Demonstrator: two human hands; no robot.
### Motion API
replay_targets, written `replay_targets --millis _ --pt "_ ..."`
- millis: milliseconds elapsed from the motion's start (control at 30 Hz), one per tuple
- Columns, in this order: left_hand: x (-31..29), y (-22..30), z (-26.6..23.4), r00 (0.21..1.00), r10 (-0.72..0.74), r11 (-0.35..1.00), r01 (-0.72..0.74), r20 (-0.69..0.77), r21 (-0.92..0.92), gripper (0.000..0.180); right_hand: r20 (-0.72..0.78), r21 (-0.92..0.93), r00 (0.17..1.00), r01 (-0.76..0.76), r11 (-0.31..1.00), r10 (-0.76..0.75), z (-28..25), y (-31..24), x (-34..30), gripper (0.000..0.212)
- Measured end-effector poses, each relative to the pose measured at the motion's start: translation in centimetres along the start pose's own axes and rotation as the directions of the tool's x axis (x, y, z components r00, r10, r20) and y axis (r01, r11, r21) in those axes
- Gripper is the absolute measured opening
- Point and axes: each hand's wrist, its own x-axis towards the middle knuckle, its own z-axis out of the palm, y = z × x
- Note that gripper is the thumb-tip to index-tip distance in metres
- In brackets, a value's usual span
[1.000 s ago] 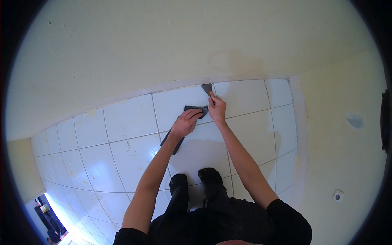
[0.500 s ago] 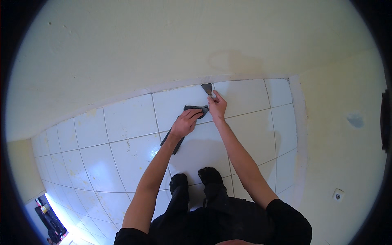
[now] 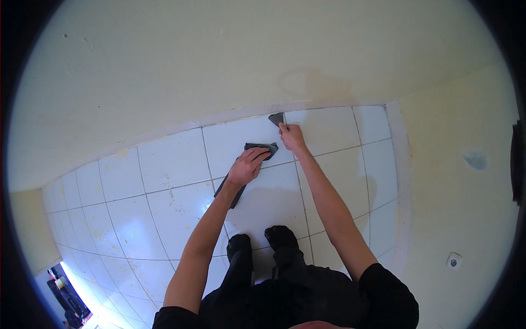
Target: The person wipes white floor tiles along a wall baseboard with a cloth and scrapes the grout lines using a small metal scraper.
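Note:
A putty knife [image 3: 276, 119] with a flared dark blade is gripped in my right hand [image 3: 291, 137]. Its blade lies near the joint where the white tile floor [image 3: 235, 133] meets the wall. Just left of it, my left hand [image 3: 246, 166] bends over a dark cloth-like piece [image 3: 268, 149], fingers together on it. The piece lies on the tiles; a long dark strip of it shows below my wrist, and the part under my palm is hidden.
The cream wall [image 3: 219, 60] runs along the far side, with a right wall [image 3: 444, 192] bearing a socket [image 3: 453, 261]. Yellowish spots dot the tiles at left. My feet in black socks [image 3: 281, 237] stand close behind the hands. Dark items [image 3: 66, 296] lie at lower left.
My right hand has turned the putty knife, so the blade now tilts more to the left. My left hand and the dark piece have barely shifted.

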Motion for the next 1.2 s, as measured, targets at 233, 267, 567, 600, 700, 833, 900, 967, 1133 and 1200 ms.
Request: replay_targets --millis 233,267,567,600,700,833,900,967,1133,1200 --pt "-0.3 0.0 0.0 0.999 -0.033 0.999 0.033 0.021 0.01 0.043 0.066 0.3 0.992 -0.122 0.946 0.107 1.4 0.1 -0.9 0.041" --pt "-0.4 -0.1 -0.1 0.999 -0.03 0.999 0.03 0.014 0.015 0.044 0.068 0.299 0.992 -0.122 0.946 0.106 1.6 0.2 -0.9 0.041" --pt "0.9 0.6 0.4 1.0 0.001 1.0 0.0 0.023 -0.027 0.046 -0.241 -0.177 0.943 0.192 0.965 -0.231 1.3 2.7 1.0 0.042" --pt "0.1 0.1 0.1 1.0 -0.015 1.0 0.015 0.024 -0.015 0.046 -0.2 -0.055 0.972 0.117 0.992 -0.126 2.1 1.9 0.2 0.042" --pt "-0.6 -0.3 -0.2 1.0 -0.024 1.0 0.024 0.018 0.012 0.047 -0.121 0.063 0.993 -0.007 0.998 0.015 2.4 0.7 -1.4 0.041" --pt "-0.3 -0.1 -0.1 1.0 -0.02 1.0 0.02 0.016 0.005 0.046 -0.051 0.108 0.994 -0.09 0.99 0.096 0.6 0.2 -1.9 0.042" --pt "-0.2 0.0 -0.1 1.0 -0.011 1.0 0.011 0.013 0.003 0.046 -0.006 0.13 0.991 -0.131 0.983 0.133 -0.1 -0.4 -1.4 0.042" --pt "-0.2 0.0 -0.1 0.999 -0.029 1.0 0.029 0.024 -0.006 0.045 0.041 0.151 0.985 -0.172 0.973 0.168 -0.2 -1.1 -0.6 0.043" --pt "-0.2 0.0 -0.2 1.0 -0.016 1.0 0.015 0.019 0.006 0.046 -0.043 0.1 0.994 -0.1 0.99 0.105 0.2 -0.7 0.3 0.045" --pt "-0.1 0.1 -0.2 1.0 -0.013 1.0 0.013 0.017 0.005 0.046 -0.162 -0.057 0.987 0.008 0.998 -0.017 1.2 0.3 -0.1 0.045"
